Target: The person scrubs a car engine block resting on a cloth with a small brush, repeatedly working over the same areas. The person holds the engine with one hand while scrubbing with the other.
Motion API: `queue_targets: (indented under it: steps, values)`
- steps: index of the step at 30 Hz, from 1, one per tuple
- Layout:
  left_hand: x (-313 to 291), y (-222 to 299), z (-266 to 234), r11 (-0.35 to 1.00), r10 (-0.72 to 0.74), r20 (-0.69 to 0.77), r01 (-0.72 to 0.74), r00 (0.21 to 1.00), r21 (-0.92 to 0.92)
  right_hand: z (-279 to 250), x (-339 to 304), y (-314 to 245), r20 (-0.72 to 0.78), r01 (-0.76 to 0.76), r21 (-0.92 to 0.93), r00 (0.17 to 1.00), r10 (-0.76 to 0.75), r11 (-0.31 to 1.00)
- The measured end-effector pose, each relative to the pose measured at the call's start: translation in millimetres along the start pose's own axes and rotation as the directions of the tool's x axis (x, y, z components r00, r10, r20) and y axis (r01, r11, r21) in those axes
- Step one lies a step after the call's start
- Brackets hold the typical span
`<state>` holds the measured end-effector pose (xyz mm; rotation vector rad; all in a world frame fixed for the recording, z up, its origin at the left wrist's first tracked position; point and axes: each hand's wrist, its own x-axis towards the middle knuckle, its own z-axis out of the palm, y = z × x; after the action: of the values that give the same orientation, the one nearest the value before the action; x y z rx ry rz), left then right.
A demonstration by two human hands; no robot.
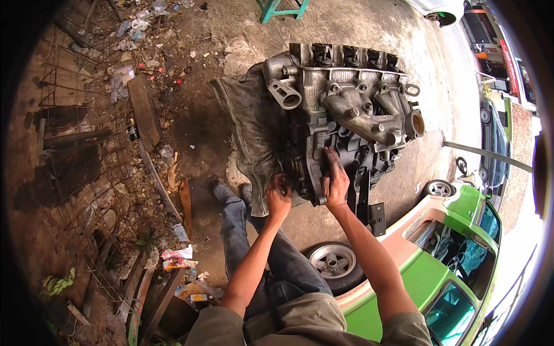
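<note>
A greasy car engine [323, 81] stands in front of me, with a grey metal manifold [360, 112] on its right side. My right hand [337, 183] lies with fingers stretched out against the lower flange [315, 155] of the engine, its fingertips blackened. Close to the engine's near left corner, my left hand [279, 196] is closed with its fingers curled. What it holds, if anything, is too dark to make out. Beneath and left of the engine spreads a dirty dark cloth [245, 135].
Rubble, litter and a wooden plank [143, 109] cover the ground at left. A green car [398, 288] with its panels open stands at lower right, beside a loose wheel [333, 262]. A green stool [283, 8] is at the far edge. A black bracket [376, 219] juts near my right forearm.
</note>
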<state>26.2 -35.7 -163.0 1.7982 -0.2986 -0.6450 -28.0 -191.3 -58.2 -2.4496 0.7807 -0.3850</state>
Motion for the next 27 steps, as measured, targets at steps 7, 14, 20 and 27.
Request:
queue_targets:
  steps: [7,14,20,27]
  values:
    - [16.1,-20.6,-1.4,0.994,-0.108,-0.065,0.106,0.992,-0.035,-0.5,0.5,0.8,0.0,0.0,-0.005,1.0,0.0,1.0]
    - [34.6,3.5,-32.2,0.976,-0.061,-0.254,0.004,0.965,-0.219,-0.6,0.2,0.8,0.013,0.002,0.008,1.0,-0.002,1.0]
    - [69.4,16.8,-48.0,0.845,-0.228,-0.205,0.089,0.952,-0.527,-0.8,-0.1,1.8,0.015,0.007,-0.004,1.0,-0.007,1.0]
    - [119.1,11.9,-40.8,0.979,-0.046,-0.059,0.057,0.997,0.196,0.7,-0.5,2.9,0.001,0.013,0.006,1.0,-0.013,1.0]
